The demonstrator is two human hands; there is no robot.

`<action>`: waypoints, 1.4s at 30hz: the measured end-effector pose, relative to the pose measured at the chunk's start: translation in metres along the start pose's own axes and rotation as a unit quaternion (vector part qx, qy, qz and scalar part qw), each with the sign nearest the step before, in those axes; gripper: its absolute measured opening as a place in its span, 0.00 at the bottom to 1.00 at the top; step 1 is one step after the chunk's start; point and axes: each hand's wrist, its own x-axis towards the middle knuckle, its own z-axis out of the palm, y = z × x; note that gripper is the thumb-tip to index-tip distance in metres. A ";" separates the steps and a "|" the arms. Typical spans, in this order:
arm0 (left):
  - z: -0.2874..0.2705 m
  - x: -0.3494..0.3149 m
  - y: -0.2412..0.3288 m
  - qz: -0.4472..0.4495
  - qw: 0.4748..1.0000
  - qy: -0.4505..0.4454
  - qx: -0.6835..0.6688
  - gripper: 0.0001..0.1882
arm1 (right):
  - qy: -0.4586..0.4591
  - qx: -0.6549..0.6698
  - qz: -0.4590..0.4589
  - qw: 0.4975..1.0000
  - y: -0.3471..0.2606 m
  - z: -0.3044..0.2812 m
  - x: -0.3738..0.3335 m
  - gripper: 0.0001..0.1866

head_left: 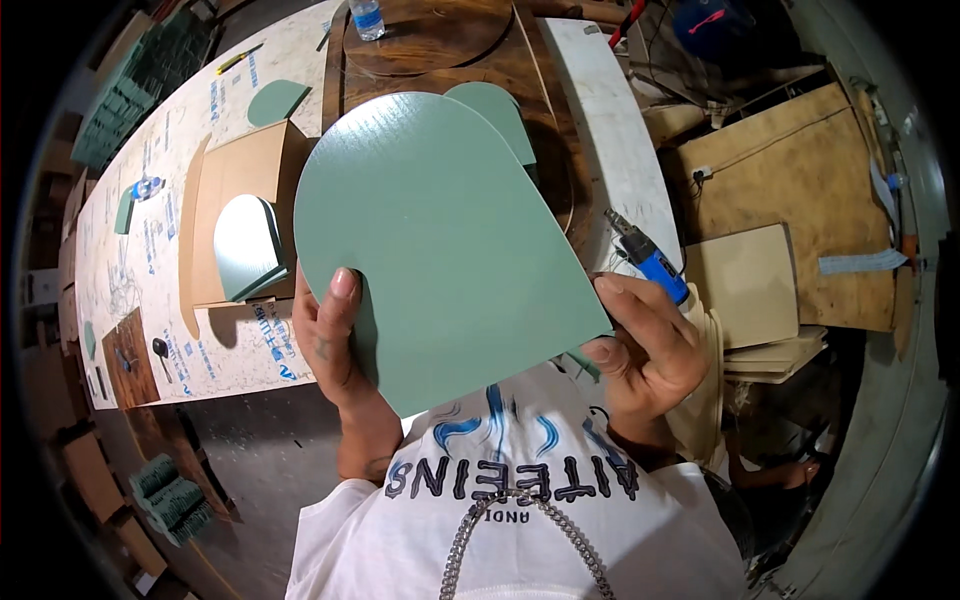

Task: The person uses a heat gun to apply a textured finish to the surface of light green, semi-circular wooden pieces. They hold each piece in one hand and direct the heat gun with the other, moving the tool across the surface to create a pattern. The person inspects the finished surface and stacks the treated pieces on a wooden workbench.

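Note:
A large green panel point(440, 240), rounded at the far end and straight at the near end, is held up in front of my chest. My left hand point(335, 340) grips its left edge, with the thumb on the top face and the fingers mostly hidden underneath. At the lower right corner, my right hand point(655, 350) pinches the edge between thumb and fingers. Partly behind the panel, another green piece point(500, 115) lies on a dark wooden board point(425, 85). A blue heat gun point(650, 262) rests just beyond my right hand.
On the white table point(150, 300), an open cardboard box point(240, 165) holds a stack of smaller green arched pieces point(245, 240). A water bottle point(367, 20) and a yellow utility knife point(238, 60) are farther back. Green stacks point(172, 500) stand on the floor at left; beige boards point(745, 280) are at right.

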 end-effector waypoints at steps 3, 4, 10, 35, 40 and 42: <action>0.002 -0.003 -0.001 0.016 0.999 -0.027 -0.019 0.20 | 0.025 -0.010 -0.042 0.999 0.005 0.006 -0.004 0.19; 0.002 -0.004 0.000 0.024 0.999 -0.032 -0.023 0.20 | 0.032 -0.011 -0.046 0.998 0.006 0.007 -0.006 0.18; 0.004 -0.005 0.000 0.070 0.997 -0.044 -0.014 0.20 | 0.054 -0.013 -0.054 0.997 0.006 0.007 -0.014 0.17; -0.009 -0.006 0.021 0.046 0.995 0.071 -0.044 0.16 | -0.110 -0.152 -0.215 0.958 0.007 -0.002 0.020 0.21; -0.006 -0.001 0.019 0.068 0.992 0.066 -0.077 0.16 | -0.106 -0.169 -0.237 0.951 0.007 -0.005 0.018 0.20; -0.009 0.001 0.019 0.071 0.993 0.043 -0.087 0.16 | -0.105 -0.177 -0.240 0.949 0.006 -0.006 0.017 0.20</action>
